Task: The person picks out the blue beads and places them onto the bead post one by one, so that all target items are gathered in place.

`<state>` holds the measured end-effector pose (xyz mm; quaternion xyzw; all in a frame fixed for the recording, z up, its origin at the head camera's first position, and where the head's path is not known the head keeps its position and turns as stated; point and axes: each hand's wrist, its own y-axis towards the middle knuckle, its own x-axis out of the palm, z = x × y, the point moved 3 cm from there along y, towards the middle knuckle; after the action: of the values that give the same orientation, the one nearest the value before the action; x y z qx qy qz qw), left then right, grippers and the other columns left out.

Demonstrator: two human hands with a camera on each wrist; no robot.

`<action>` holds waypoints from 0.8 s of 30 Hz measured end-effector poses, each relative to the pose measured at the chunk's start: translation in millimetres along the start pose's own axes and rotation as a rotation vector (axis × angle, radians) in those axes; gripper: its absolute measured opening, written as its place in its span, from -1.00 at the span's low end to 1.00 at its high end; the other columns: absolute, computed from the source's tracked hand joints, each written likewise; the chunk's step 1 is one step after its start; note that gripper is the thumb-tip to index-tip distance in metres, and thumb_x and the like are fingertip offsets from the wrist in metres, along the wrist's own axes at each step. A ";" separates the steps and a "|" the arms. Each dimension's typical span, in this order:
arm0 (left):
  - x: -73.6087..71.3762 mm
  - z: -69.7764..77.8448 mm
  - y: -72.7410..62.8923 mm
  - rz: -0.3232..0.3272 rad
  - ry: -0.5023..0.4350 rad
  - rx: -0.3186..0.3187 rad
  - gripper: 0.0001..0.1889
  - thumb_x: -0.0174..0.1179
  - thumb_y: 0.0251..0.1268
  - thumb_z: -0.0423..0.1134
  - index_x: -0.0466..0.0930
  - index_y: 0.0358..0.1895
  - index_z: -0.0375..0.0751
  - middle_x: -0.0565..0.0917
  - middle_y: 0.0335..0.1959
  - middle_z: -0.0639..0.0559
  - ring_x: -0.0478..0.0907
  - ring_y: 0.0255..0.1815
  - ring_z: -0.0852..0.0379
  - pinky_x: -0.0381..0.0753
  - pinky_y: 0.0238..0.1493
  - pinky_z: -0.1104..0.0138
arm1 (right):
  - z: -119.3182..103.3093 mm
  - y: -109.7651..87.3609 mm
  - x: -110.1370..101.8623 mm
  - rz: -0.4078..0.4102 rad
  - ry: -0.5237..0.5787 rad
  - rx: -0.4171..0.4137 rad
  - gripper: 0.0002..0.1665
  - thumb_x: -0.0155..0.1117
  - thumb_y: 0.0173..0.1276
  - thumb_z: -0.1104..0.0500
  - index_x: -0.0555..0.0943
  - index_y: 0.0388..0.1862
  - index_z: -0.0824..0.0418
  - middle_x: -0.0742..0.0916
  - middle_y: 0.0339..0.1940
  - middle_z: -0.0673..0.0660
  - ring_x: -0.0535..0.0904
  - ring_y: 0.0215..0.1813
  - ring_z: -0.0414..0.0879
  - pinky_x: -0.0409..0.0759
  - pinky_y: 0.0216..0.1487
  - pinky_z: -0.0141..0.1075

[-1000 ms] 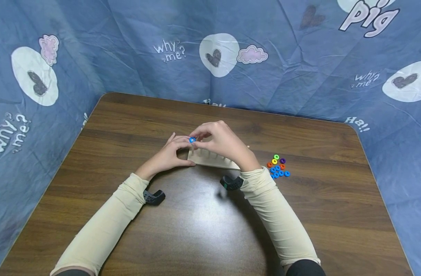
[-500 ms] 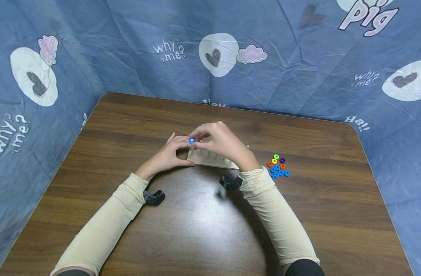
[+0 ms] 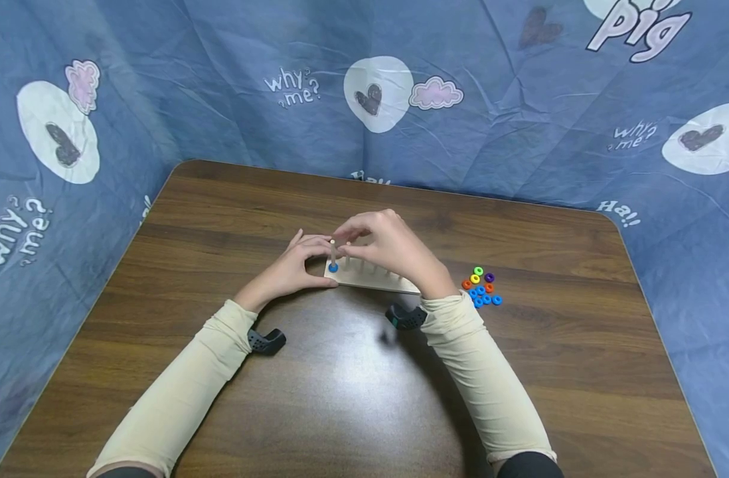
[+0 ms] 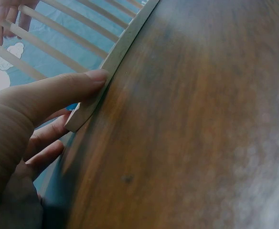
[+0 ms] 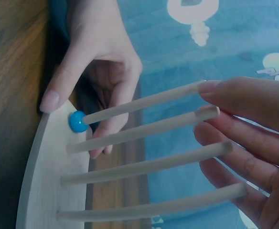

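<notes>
A pale wooden peg board (image 3: pixel 376 281) lies on the table with a row of upright pegs. One blue ring (image 5: pixel 78 121) sits at the foot of its leftmost peg (image 3: pixel 332 252). My left hand (image 3: pixel 295 265) grips the left end of the board, thumb (image 4: pixel 89 81) on the near edge and fingers behind. Up at the tops of the pegs, my right hand (image 3: pixel 385 249) holds nothing. In the right wrist view its thumb and fingers (image 5: pixel 249 95) are spread apart beside the end peg's tip.
Right of the board, a loose group of small rings lies on the table (image 3: pixel 550 345): several blue rings (image 3: pixel 486 300), two orange, one green ring (image 3: pixel 478 271), one yellow and one purple. A patterned blue cloth (image 3: pixel 221 99) hangs behind the table.
The blue ring, pinched at the top of the leftmost peg before, has dropped to its base. My right hand has let go and shifted slightly right. The left hand stays put.
</notes>
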<state>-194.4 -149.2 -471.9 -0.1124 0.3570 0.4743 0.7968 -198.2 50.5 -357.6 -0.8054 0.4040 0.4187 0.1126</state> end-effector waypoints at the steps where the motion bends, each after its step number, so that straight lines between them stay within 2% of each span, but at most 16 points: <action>1: 0.0 -0.2 -0.1 0.000 -0.001 0.002 -0.55 0.63 -0.01 -0.17 0.73 -0.02 -0.17 0.71 0.16 -0.11 0.40 0.51 -0.16 -0.37 0.67 -0.27 | 0.3 -1.1 -0.8 0.004 -0.004 -0.001 -0.74 0.49 0.36 0.16 0.79 0.00 0.17 0.87 -0.14 0.05 0.80 -0.06 -0.17 0.74 0.06 -0.24; 5: -0.5 0.6 0.0 -0.004 -0.002 0.004 -0.57 0.64 -0.01 -0.16 0.73 -0.04 -0.14 0.71 0.16 -0.09 0.38 0.52 -0.17 -0.36 0.67 -0.28 | 2.7 -6.2 -3.8 0.017 -0.008 0.004 -0.73 0.49 0.35 0.15 0.79 0.01 0.17 0.86 -0.13 0.04 0.79 -0.05 -0.15 0.72 0.09 -0.21; 14: -1.1 0.7 0.3 -0.024 -0.007 -0.018 -0.49 0.63 0.01 -0.15 0.75 0.10 -0.09 0.68 0.24 -0.11 0.37 0.54 -0.16 -0.37 0.66 -0.29 | 8.6 -17.7 -14.9 0.042 -0.006 0.005 -0.72 0.50 0.34 0.17 0.79 0.01 0.19 0.86 -0.10 0.06 0.79 -0.03 -0.10 0.73 0.11 -0.17; 24: -0.4 -0.5 0.7 -0.029 -0.015 -0.041 -0.54 0.62 0.02 -0.14 0.76 0.04 -0.08 0.71 0.25 -0.06 0.34 0.55 -0.16 -0.39 0.66 -0.29 | 15.3 -41.3 -32.4 0.107 0.046 0.016 -0.74 0.48 0.33 0.22 0.79 0.00 0.22 0.86 -0.09 0.14 0.79 -0.05 -0.08 0.73 0.10 -0.08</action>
<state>-195.3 -149.4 -471.9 -0.1301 0.3395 0.4705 0.8040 -186.7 103.3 -348.8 -0.7913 0.4523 0.4022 0.0870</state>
